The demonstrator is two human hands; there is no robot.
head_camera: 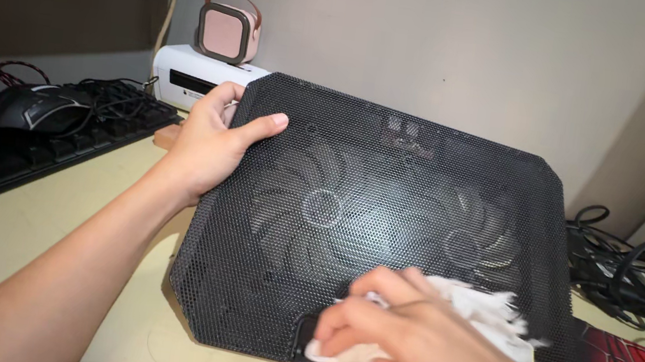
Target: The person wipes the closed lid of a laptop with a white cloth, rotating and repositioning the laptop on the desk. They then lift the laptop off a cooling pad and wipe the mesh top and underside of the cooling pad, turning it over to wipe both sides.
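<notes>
Two hands busy: your left hand [215, 146] grips the cooling pad [382, 230]'s far-left corner, your right hand [401, 337] clutches a white cloth [480, 310]; hard wiping could tip the pad.

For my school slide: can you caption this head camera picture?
Left hand steadies a black mesh cooling pad while right hand presses a white cloth on it.

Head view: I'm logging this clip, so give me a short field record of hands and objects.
left hand: grips the upper left edge of the black mesh laptop cooling pad
right hand: presses a white cloth on the pad's lower part
pad: tilted up off the beige desk
behind: black mouse on black keyboard, pink speaker
</notes>
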